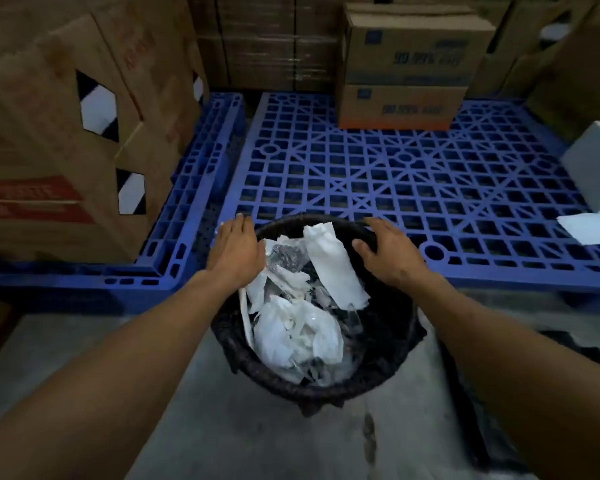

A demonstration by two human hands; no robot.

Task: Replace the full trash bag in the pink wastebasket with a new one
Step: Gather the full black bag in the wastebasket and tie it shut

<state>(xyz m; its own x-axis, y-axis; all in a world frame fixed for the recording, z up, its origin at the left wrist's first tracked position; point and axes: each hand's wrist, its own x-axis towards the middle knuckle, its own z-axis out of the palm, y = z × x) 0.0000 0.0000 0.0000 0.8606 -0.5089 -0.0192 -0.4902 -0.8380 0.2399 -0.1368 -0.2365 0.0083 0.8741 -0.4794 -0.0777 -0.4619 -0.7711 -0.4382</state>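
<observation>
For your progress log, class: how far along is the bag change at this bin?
Done: nothing visibly. The black trash bag is still folded over the wastebasket's rim, full of white paper waste. In hand: the left hand and right hand rest on the far rim. Left: lifting the bag out and fitting a new one; none is in view.

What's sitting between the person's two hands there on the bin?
In the head view, crumpled white paper and plastic waste fills the black trash bag between the left hand and the right hand.
</observation>
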